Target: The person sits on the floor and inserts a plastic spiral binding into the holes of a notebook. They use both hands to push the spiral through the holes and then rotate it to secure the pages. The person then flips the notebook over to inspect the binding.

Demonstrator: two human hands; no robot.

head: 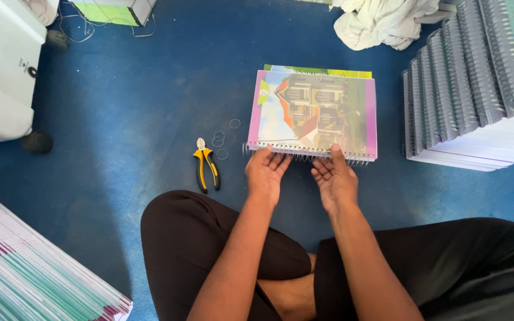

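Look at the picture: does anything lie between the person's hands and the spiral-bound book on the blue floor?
Nothing visible does. The left hand and right hand already rest at the wire spiral edge of the spiral-bound book. The yellow-handled pliers and small wire rings lie off to the left, clear of both hands.

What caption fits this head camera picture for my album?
Both hands, left hand and right hand, touch the wire spiral of a notebook beside yellow-handled pliers.

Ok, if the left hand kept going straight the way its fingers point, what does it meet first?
The left hand points away from the body, fingertips already at the wire spiral along the near edge of the notebook. It would likely meet that spiral first, then the cover.
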